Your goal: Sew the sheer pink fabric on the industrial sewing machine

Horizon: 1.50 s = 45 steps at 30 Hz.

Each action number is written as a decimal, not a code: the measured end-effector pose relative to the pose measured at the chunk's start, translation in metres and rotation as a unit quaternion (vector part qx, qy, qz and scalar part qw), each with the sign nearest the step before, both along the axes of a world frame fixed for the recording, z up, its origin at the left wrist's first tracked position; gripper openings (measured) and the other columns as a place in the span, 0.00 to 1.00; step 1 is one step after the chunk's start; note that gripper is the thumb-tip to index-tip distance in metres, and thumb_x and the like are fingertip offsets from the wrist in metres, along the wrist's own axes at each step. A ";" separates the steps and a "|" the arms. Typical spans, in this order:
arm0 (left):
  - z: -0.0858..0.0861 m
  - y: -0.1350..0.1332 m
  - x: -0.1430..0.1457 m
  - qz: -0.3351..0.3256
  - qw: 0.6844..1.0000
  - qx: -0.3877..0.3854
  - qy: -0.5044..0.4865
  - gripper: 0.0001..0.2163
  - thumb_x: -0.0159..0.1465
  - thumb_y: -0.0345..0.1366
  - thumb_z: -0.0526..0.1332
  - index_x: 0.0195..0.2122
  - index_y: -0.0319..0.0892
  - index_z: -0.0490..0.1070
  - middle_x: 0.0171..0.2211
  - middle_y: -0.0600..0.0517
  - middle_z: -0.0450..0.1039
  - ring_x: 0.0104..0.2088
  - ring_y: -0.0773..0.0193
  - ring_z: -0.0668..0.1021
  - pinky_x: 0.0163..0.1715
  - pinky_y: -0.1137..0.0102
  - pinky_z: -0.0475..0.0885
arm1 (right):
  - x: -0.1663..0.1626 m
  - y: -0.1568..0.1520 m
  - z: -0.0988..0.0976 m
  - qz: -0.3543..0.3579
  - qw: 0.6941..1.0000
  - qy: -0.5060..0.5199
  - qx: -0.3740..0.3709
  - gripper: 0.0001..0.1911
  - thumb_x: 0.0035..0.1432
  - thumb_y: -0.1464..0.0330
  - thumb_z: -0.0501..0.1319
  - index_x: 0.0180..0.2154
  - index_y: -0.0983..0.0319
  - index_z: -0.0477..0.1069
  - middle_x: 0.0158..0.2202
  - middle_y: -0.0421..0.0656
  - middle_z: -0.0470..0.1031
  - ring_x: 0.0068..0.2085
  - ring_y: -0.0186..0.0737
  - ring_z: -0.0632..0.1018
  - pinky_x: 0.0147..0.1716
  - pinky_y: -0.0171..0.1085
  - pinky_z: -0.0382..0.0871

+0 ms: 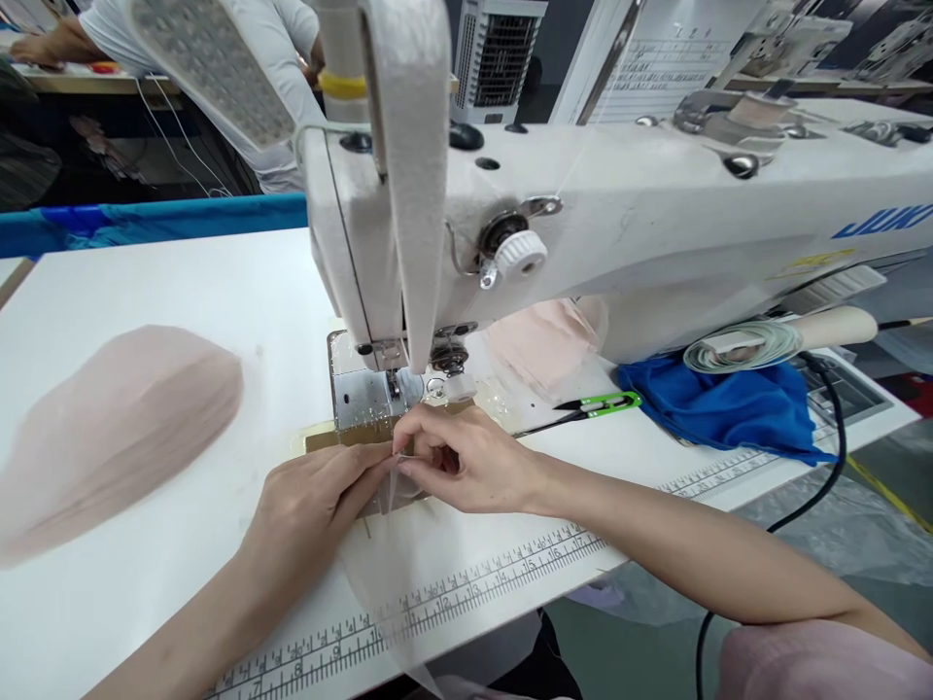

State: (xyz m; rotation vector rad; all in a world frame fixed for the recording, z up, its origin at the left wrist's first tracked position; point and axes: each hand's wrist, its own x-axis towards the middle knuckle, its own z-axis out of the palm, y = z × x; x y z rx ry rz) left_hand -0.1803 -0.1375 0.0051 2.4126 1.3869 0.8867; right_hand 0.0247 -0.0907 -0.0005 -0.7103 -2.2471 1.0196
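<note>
A thin, see-through strip of pale mesh fabric (386, 574) runs from the table's front edge up to the presser foot (394, 381) of a white sewing machine (656, 224). My left hand (313, 506) lies on the table just in front of the foot, its fingers pinched on the strip. Touching it from the right, my right hand (459, 457) pinches the same strip with thumb and fingers closed. Both hands meet directly below the needle plate (354, 394).
A stack of pinkish mesh pieces (117, 428) lies at the left of the white table (146, 292). Green thread snips (598, 403), blue cloth (729, 408), a tape roll (743, 345) and pink fabric (546, 340) sit right of the needle. A printed ruler (466, 583) lines the front edge. Another person (240, 58) works behind.
</note>
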 end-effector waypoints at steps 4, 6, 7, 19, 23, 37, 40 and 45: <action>0.003 0.000 0.001 0.007 1.000 0.014 0.005 0.11 0.71 0.41 0.54 0.35 0.44 0.73 0.25 0.58 0.78 0.21 0.71 0.76 0.21 0.77 0.67 | 0.000 0.000 0.002 -0.012 1.000 0.004 0.010 0.06 0.60 0.73 0.57 0.40 0.61 0.66 0.19 0.28 0.62 0.20 0.27 0.68 0.24 0.29 0.65; 0.004 0.000 0.001 0.009 1.000 0.012 0.005 0.12 0.71 0.42 0.54 0.35 0.44 0.72 0.25 0.58 0.77 0.20 0.71 0.75 0.21 0.77 0.67 | 0.000 0.001 0.001 -0.016 0.999 0.017 0.031 0.04 0.61 0.73 0.58 0.39 0.62 0.68 0.19 0.29 0.63 0.20 0.27 0.68 0.24 0.28 0.65; 0.005 0.000 0.001 0.008 1.000 0.008 0.006 0.12 0.71 0.42 0.54 0.35 0.45 0.72 0.25 0.58 0.77 0.21 0.71 0.75 0.21 0.76 0.66 | 0.000 0.001 0.001 -0.017 0.999 0.027 0.042 0.03 0.62 0.73 0.58 0.38 0.62 0.70 0.19 0.30 0.64 0.21 0.26 0.68 0.24 0.28 0.65; 0.005 -0.007 0.007 -0.039 0.998 0.002 -0.044 0.09 0.70 0.35 0.55 0.48 0.46 0.72 0.32 0.58 0.81 0.28 0.71 0.80 0.27 0.79 0.73 | 0.008 0.000 0.004 -0.029 0.841 0.026 0.540 0.09 0.61 0.76 0.63 0.28 0.63 0.75 0.19 0.35 0.74 0.20 0.28 0.71 0.16 0.31 0.63; 0.007 -0.010 0.008 -0.010 0.999 0.040 -0.024 0.08 0.70 0.39 0.56 0.37 0.44 0.71 0.24 0.60 0.78 0.20 0.72 0.76 0.21 0.78 0.70 | 0.009 -0.002 0.010 -0.039 0.783 0.058 0.619 0.08 0.54 0.77 0.68 0.25 0.64 0.75 0.16 0.31 0.70 0.18 0.24 0.67 0.15 0.28 0.58; 0.038 -0.013 0.012 0.027 0.960 -0.279 0.003 0.17 0.65 0.49 0.57 0.23 0.47 0.72 0.13 0.60 0.59 0.14 0.70 0.63 0.14 0.74 0.55 | 0.014 -0.015 0.053 0.020 0.982 -0.101 0.161 0.04 0.61 0.74 0.61 0.33 0.64 0.74 0.20 0.31 0.70 0.21 0.24 0.68 0.23 0.27 0.58; 0.029 -0.002 0.013 0.075 0.972 -0.203 0.096 0.13 0.65 0.42 0.57 0.25 0.46 0.72 0.16 0.59 0.65 0.17 0.68 0.66 0.18 0.73 0.55 | 0.004 -0.001 0.039 -0.024 0.982 -0.170 0.078 0.05 0.60 0.74 0.60 0.33 0.63 0.74 0.20 0.32 0.69 0.22 0.26 0.68 0.26 0.29 0.57; 0.005 0.005 0.011 0.112 0.978 -0.073 0.160 0.09 0.64 0.39 0.59 0.45 0.44 0.70 0.23 0.56 0.73 0.21 0.62 0.74 0.20 0.70 0.61 | -0.007 0.013 0.011 -0.093 0.971 -0.209 0.074 0.10 0.65 0.72 0.55 0.38 0.61 0.76 0.28 0.37 0.76 0.26 0.29 0.72 0.28 0.31 0.55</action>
